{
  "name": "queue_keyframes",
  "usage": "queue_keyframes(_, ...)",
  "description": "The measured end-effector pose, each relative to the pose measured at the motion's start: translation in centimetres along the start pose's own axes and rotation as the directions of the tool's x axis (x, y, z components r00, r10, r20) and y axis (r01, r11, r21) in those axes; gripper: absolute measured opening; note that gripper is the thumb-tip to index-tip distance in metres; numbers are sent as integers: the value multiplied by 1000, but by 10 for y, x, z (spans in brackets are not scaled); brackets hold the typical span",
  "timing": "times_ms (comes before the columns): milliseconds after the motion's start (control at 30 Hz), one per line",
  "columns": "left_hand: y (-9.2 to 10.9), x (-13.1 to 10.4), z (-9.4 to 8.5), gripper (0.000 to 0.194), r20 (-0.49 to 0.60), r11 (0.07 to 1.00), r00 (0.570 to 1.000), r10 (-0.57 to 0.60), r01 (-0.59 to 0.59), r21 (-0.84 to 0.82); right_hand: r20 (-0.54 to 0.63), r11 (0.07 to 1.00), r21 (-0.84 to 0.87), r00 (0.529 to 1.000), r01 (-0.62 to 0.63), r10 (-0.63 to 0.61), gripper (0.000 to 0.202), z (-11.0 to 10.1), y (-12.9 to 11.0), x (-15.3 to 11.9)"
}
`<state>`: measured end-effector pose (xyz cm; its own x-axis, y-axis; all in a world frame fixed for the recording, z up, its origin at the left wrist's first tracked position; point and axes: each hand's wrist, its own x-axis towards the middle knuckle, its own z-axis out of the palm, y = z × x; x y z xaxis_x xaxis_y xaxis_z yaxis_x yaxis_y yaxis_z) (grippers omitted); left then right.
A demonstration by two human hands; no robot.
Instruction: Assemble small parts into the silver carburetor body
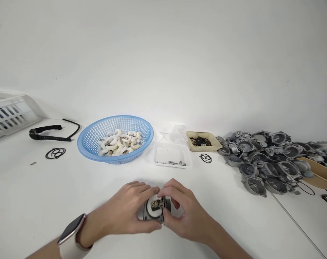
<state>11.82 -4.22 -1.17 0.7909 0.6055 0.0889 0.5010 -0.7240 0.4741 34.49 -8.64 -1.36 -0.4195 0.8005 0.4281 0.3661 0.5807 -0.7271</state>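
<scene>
Low in the middle of the head view is a small grey metal carburetor (160, 218). A white curved float (151, 213) lies on its upward face, around two brass jets (154, 204). My left hand (128, 208) is closed around its left side, thumb along the near edge and fingers at the far edge. With thumb and index finger, my right hand (186, 212) grips the right side, by the metal posts beside the float. Whether a small part is between those right fingertips is hidden.
Behind my hands stand a blue basket (85, 145) of white floats, a white tray (163, 153) with small metal pins, and a cream tray (190, 144) of black rings. Metal bowls (256, 185) are heaped right. A black watch (33, 134) and white crate (14, 118) are left.
</scene>
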Motion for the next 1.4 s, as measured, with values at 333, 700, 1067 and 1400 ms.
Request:
queue_keyframes(333,-3,0,3,36,-19,1000,1000,12,-12,-5,10,1000,1,1000,9,-9,38,0,1,-1)
queue_keyframes(700,-3,0,3,36,-32,1000,999,23,-23,-1,17,999,42,1000,3,-3,40,0,1,-1)
queue_keyframes(1067,-6,-1,3,41,-27,999,999,27,-27,-21,86,993,103,995,-54,45,60,-1,5,-5)
queue_keyframes(1400,-4,-1,3,43,-46,999,998,43,-42,10,135,991,100,988,-88,74,67,-3,7,-5)
